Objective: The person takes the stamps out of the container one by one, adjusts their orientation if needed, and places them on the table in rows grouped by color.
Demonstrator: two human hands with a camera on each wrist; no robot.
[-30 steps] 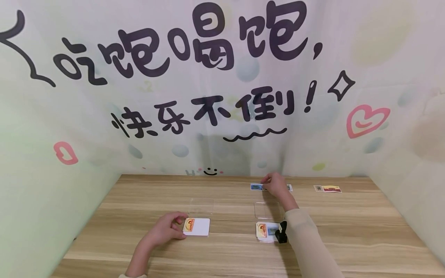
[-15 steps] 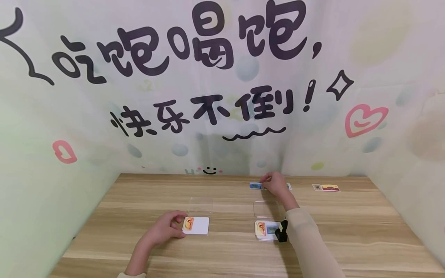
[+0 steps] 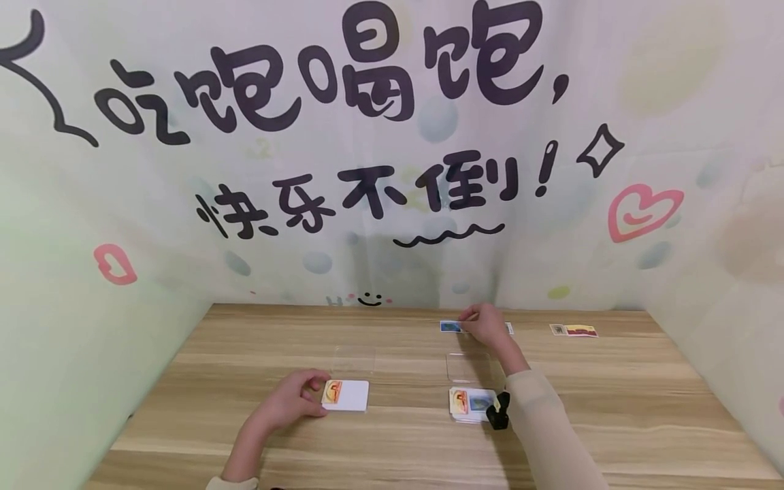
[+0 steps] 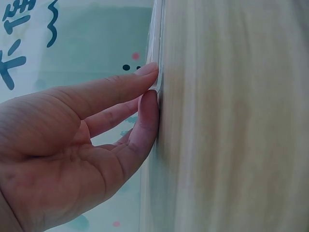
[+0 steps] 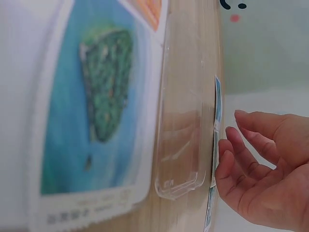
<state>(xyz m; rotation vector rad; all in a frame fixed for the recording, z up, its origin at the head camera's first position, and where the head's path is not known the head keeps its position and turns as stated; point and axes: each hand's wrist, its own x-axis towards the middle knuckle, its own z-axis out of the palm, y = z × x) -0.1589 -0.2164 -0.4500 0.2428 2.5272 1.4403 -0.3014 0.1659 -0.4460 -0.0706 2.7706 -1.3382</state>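
My left hand (image 3: 286,404) holds the left edge of a white card (image 3: 354,396) with an orange picture at its left end. In the left wrist view, the thumb and a finger of my left hand (image 4: 82,130) meet at the edge of a thin clear piece (image 4: 157,38). At the back, my right hand (image 3: 488,328) lies over a row of small blue pictures (image 3: 450,327), hiding its middle. The right wrist view shows my right hand (image 5: 270,166) with loosely bent fingers close beside the picture strip (image 5: 217,104), thumb apart; whether they touch it I cannot tell.
Two clear flat cases (image 3: 354,361) (image 3: 467,367) lie behind the cards. A card stack (image 3: 459,401) with orange and blue pictures sits near a black wrist camera (image 3: 499,411). Further right at the back lies a red-and-yellow picture strip (image 3: 580,331). A printed cloth (image 3: 392,272) hangs behind the table.
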